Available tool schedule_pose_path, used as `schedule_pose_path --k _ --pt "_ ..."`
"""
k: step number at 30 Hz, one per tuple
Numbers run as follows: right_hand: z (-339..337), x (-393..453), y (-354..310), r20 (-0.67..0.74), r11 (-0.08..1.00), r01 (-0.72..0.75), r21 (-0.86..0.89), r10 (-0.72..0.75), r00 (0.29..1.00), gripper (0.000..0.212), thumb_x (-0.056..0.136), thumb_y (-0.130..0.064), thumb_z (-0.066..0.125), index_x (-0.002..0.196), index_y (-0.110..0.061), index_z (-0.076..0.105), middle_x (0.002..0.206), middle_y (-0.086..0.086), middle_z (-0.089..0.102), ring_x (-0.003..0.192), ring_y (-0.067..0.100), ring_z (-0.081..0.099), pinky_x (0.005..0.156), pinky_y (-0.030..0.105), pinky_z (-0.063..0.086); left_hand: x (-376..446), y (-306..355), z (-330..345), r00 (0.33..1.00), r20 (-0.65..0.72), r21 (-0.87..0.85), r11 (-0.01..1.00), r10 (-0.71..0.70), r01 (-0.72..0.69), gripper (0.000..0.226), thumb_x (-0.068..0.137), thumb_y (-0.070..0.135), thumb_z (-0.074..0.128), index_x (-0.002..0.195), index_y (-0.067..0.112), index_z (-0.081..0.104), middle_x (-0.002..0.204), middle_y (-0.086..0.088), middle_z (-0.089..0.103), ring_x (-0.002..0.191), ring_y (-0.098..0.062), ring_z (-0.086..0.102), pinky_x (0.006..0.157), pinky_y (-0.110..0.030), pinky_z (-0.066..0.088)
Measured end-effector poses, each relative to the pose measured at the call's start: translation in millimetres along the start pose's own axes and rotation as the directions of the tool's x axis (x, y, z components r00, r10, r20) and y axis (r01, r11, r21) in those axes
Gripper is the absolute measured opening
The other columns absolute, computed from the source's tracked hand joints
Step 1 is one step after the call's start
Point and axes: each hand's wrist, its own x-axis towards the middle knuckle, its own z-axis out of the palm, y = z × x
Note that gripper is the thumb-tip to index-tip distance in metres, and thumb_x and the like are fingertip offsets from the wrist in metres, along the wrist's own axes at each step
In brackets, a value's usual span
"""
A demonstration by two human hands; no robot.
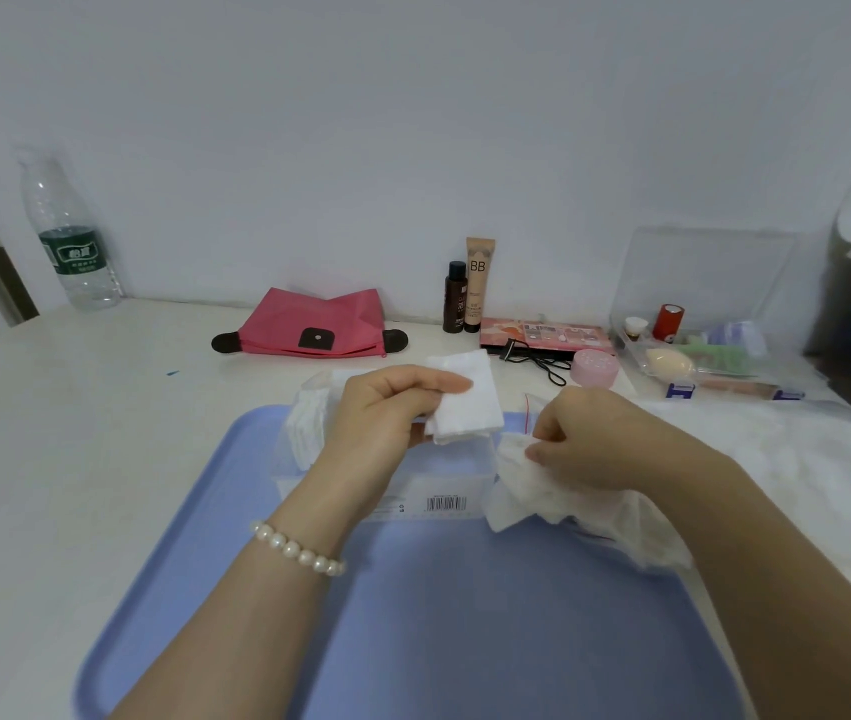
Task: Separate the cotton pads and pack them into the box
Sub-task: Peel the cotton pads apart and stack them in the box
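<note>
My left hand pinches a small stack of white square cotton pads and holds it above a clear plastic box with a barcode label on its front. The box stands on a blue tray. My right hand is closed on a crumpled clear plastic bag with cotton pads inside, just right of the box. More white pads lie at the box's left side, partly hidden by my left hand.
Along the wall stand a water bottle, a pink pouch, a dark bottle, a BB cream tube and a makeup palette. A pink jar and a clear organiser box sit at the right.
</note>
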Motion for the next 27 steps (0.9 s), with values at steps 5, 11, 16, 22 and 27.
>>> schedule_pose_path --k 5,11,16,22,27 --pt "-6 -3 6 0.045 0.994 -0.014 0.105 0.009 0.999 0.040 0.096 -0.022 0.042 0.058 -0.011 0.044 0.061 0.004 0.042 0.057 0.016 0.035 0.052 0.024 0.029 0 0 0 1.000 -0.002 -0.002 1.000 -0.002 0.002 0.038 0.085 -0.012 0.044 0.073 0.011 0.072 0.084 -0.003 0.070 0.070 -0.008 0.066 0.061 -0.020 0.054" --pt "-4 3 11 0.051 0.981 -0.062 0.183 0.053 0.997 0.022 0.087 -0.008 0.042 0.067 -0.004 0.051 0.070 0.009 0.045 0.064 0.020 0.036 0.059 0.030 0.031 0 0 0 1.000 -0.004 0.010 1.000 -0.016 0.016 0.037 0.086 -0.012 0.043 0.076 0.009 0.071 0.089 -0.006 0.069 0.073 -0.011 0.066 0.063 -0.022 0.055" --pt "3 6 9 -0.006 0.982 -0.070 0.178 0.072 0.997 0.012 0.082 -0.012 0.051 0.072 -0.009 0.057 0.071 0.008 0.048 0.065 0.020 0.042 0.060 0.030 0.035 0 -1 0 1.000 -0.012 0.024 0.999 -0.028 0.029 0.038 0.086 -0.012 0.043 0.075 0.010 0.072 0.087 -0.003 0.070 0.074 -0.012 0.066 0.064 -0.022 0.055" --pt "-27 -6 17 -0.432 0.942 0.085 0.324 0.067 0.899 0.022 0.081 -0.001 0.049 0.063 -0.010 0.059 0.062 0.007 0.055 0.063 0.023 0.049 0.055 0.029 0.034 0 0 1 0.997 -0.066 0.020 0.999 -0.031 0.033 0.035 0.086 -0.009 0.048 0.076 0.015 0.073 0.085 -0.003 0.072 0.078 -0.016 0.065 0.074 -0.030 0.056" --pt "-37 -17 12 -0.344 0.344 0.269 0.900 0.178 0.922 0.028 0.089 0.001 0.050 0.080 -0.017 0.070 0.069 -0.004 0.070 0.065 0.010 0.063 0.057 0.021 0.051 0 -4 0 0.997 -0.081 0.040 0.999 -0.017 0.021 0.020 0.085 0.004 0.061 0.081 0.017 0.076 0.093 -0.013 0.072 0.088 -0.024 0.063 0.087 -0.044 0.053"
